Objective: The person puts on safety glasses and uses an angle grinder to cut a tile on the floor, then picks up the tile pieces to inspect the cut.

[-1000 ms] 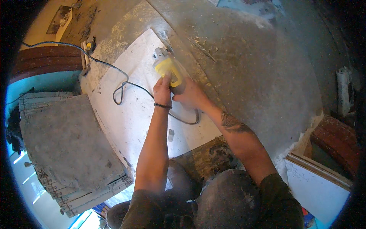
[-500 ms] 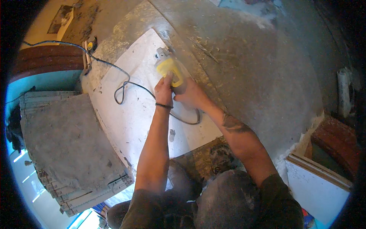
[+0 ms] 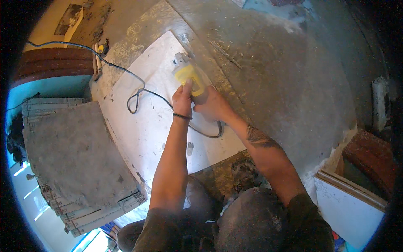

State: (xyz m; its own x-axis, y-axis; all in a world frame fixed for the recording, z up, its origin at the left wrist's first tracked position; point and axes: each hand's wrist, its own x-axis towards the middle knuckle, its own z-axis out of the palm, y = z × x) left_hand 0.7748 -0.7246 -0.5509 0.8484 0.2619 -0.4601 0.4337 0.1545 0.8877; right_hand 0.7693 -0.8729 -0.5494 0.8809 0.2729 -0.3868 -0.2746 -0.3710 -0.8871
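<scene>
Down on the dusty concrete floor [image 3: 285,84] a large white tile [image 3: 155,122] lies flat, and both of the person's hands are closed on a yellow angle grinder [image 3: 189,76] that sits at the tile's far right edge. Left hand [image 3: 182,100] wraps the rear of the yellow body from the near side, a dark band round its wrist; right hand [image 3: 212,105] grips just beside it, so the two hands are together and touching the tool. Grey head of the grinder points away from the person, right over the tile's edge. A black power cord [image 3: 138,94] trails from the tool, loops on the tile's surface and runs off to the upper left toward a reddish-brown curved step [image 3: 50,63]. To the person's left a stack of grey tiles [image 3: 75,159] rests well apart from the hands. Another white board [image 3: 348,206] leans at the right, near a rust-coloured block [image 3: 369,159].
</scene>
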